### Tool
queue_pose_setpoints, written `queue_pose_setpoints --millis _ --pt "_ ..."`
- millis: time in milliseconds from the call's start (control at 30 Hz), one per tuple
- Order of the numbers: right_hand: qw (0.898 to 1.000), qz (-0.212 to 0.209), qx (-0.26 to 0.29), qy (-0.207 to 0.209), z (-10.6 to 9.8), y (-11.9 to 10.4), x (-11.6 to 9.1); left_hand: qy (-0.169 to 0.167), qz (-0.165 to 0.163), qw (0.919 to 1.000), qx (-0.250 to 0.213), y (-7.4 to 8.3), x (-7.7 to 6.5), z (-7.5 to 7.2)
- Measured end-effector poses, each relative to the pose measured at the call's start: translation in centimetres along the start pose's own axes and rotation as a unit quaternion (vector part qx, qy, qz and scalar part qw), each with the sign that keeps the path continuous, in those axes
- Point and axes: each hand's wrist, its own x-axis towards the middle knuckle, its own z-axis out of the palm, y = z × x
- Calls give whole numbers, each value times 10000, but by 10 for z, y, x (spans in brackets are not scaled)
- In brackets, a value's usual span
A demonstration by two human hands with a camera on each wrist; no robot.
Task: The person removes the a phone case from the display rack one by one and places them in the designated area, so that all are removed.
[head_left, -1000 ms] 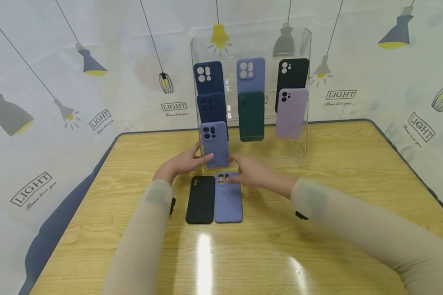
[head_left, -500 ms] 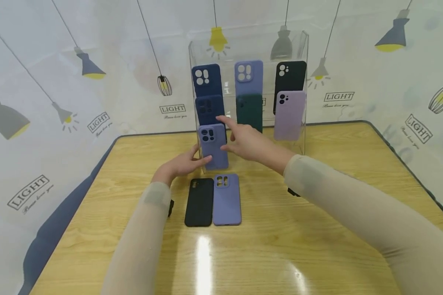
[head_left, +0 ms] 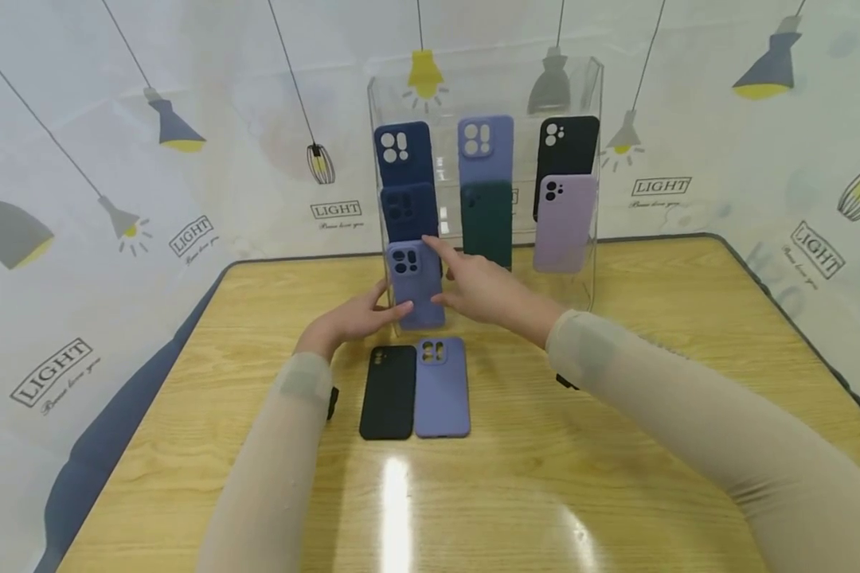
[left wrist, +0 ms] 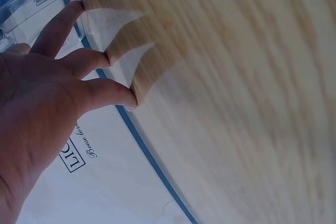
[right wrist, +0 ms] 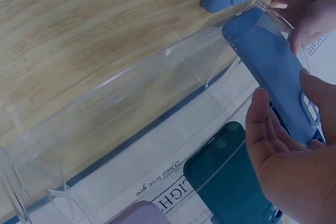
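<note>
In the head view, a periwinkle phone case [head_left: 419, 294] stands in the bottom left slot of a clear display stand [head_left: 593, 199]. My left hand [head_left: 351, 318] rests at the stand's lower left side, thumb on the case's lower front; its other fingers spread toward the tabletop in the left wrist view. My right hand [head_left: 483, 288] is at the case's right side. Its index fingertip is right at the upper corner and its thumb at the right edge. In the right wrist view, these two fingers straddle the case [right wrist: 268, 56] near its camera holes.
A black case [head_left: 388, 394] and a periwinkle case [head_left: 442, 394] lie side by side on the wooden table [head_left: 616, 477]. Higher in the stand are two navy cases [head_left: 408, 203], another periwinkle case [head_left: 487, 163], a green case [head_left: 486, 219], a black case [head_left: 576, 147] and a lilac case [head_left: 564, 227].
My right hand has risen from the case's lower right corner to its upper right side, then dipped slightly. My left hand has kept its place.
</note>
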Motion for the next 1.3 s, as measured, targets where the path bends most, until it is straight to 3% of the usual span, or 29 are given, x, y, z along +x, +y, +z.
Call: queue_pose_setpoints --millis 400,800,1033,1300 --pt "9955 -368 732 467 23 14 3 46 38 9999 -120 0 -2 1" --pt "9938 -283 486 960 43 18 6 53 7 9998 -169 1 -2 1" --pt "9909 -535 544 1106 44 20 3 64 -64 9999 -136 -1 -1 3" --pt "9744 -921 738 1914 18 28 -3 76 -68 9998 142 -2 -2 1"
